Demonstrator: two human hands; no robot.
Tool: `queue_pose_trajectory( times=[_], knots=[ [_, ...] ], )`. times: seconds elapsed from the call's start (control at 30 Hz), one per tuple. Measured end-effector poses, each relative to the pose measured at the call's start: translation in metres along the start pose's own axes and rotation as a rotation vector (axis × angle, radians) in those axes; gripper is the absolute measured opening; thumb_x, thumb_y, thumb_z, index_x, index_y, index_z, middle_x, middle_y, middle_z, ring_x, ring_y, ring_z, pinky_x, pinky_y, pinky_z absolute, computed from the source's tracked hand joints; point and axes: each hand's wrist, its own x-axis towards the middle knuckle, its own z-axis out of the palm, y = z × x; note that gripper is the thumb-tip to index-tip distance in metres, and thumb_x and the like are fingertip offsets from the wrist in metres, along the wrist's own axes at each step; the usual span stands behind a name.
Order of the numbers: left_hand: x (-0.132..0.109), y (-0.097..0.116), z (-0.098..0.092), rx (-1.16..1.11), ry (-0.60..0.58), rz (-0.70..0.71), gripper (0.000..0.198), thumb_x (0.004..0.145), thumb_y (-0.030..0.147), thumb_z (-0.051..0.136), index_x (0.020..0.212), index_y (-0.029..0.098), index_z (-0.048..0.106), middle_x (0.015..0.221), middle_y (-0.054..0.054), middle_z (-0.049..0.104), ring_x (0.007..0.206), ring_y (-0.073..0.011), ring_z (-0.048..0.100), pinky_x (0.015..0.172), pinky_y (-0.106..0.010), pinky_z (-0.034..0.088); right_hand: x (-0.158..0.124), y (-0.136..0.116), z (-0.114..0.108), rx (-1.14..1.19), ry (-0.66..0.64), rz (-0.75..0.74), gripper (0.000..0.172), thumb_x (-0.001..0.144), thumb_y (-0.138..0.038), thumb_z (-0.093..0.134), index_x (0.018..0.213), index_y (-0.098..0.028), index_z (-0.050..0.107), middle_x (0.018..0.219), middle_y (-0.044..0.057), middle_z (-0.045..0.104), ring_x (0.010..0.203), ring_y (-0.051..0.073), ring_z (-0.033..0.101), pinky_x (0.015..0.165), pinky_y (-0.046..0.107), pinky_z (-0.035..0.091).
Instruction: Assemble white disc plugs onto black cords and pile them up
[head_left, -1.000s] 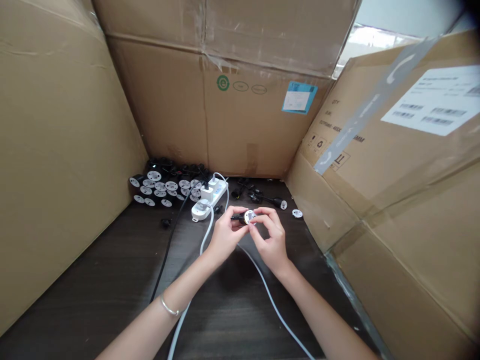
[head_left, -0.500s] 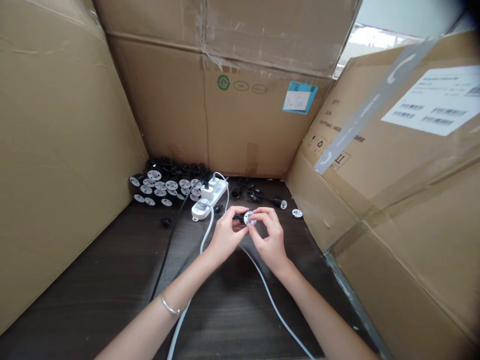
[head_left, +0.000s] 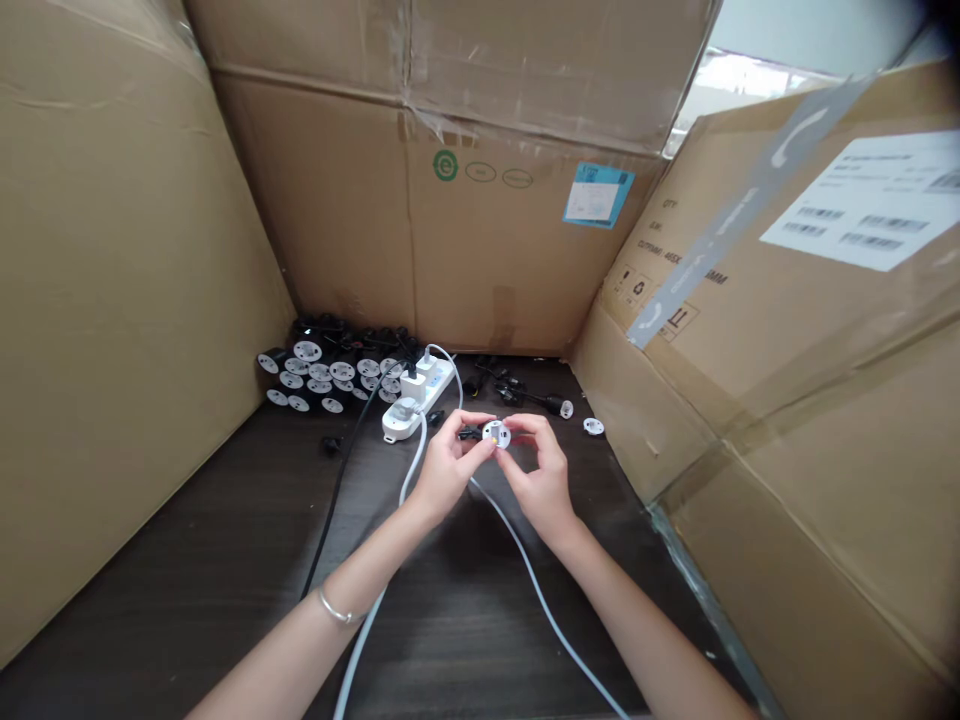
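Observation:
Between my two hands is a small black fitting with a round white face (head_left: 496,434), held above the table with its face turned towards me. My left hand (head_left: 448,465) pinches it from the left, thumb at the lower edge of the white disc. From the right, my right hand (head_left: 538,462) grips the rim with thumb and fingertips. The black rear part is mostly hidden by my left fingers. On the table to the right lie a loose white disc (head_left: 593,427) and a black fitting with a small white end (head_left: 559,406).
Several black fittings with white faces (head_left: 319,372) are stacked at the back left. A white power strip (head_left: 405,415) with plugs stands behind my hands. A black cable (head_left: 337,500) and a white cable (head_left: 536,585) cross the table. Large cardboard boxes (head_left: 495,260) wall in three sides.
The white face has turned more squarely towards me and shifted slightly left. My right fingers have moved from across its front to its right rim; my left thumb now touches its lower edge.

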Motion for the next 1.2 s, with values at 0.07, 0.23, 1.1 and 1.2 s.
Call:
queue_pose_trajectory(
  times=[0.07,0.23,1.1,1.2],
  knots=[
    [0.001,0.000,0.000,-0.023,0.006,-0.008,0.033,0.071,0.029,0.065,0.097,0.014,0.051,0.099,-0.006,0.056,0.083,-0.0131,0.059,0.069,-0.020,0.051,0.000,0.000,0.000,0.014,0.002,-0.001,0.026,0.077,-0.011,0.057,0.101,-0.018,0.051,0.098,0.005,0.053,0.091,0.015,0.053,0.075,0.028,0.047],
    [0.001,0.001,0.000,-0.049,0.012,-0.017,0.036,0.068,0.031,0.068,0.095,0.013,0.052,0.098,-0.006,0.057,0.082,-0.0136,0.058,0.067,-0.021,0.051,-0.002,0.004,0.001,-0.014,0.019,-0.068,0.027,0.078,-0.012,0.055,0.104,-0.020,0.052,0.101,0.005,0.054,0.093,0.016,0.053,0.075,0.028,0.048],
    [0.002,-0.002,0.001,0.002,0.038,-0.029,0.034,0.065,0.028,0.069,0.089,0.014,0.050,0.087,-0.003,0.056,0.068,-0.0102,0.059,0.060,-0.021,0.052,-0.007,-0.001,0.002,-0.021,-0.052,-0.082,0.040,0.075,-0.011,0.049,0.114,-0.017,0.045,0.111,0.010,0.048,0.104,0.021,0.048,0.082,0.035,0.045],
    [0.001,-0.002,0.001,0.039,0.061,-0.032,0.033,0.064,0.027,0.070,0.087,0.014,0.049,0.084,-0.002,0.057,0.066,-0.0094,0.058,0.057,-0.018,0.050,-0.007,0.000,0.001,-0.004,-0.043,-0.030,0.037,0.076,-0.015,0.050,0.113,-0.017,0.046,0.112,0.010,0.047,0.101,0.020,0.049,0.081,0.034,0.045]
  ],
)
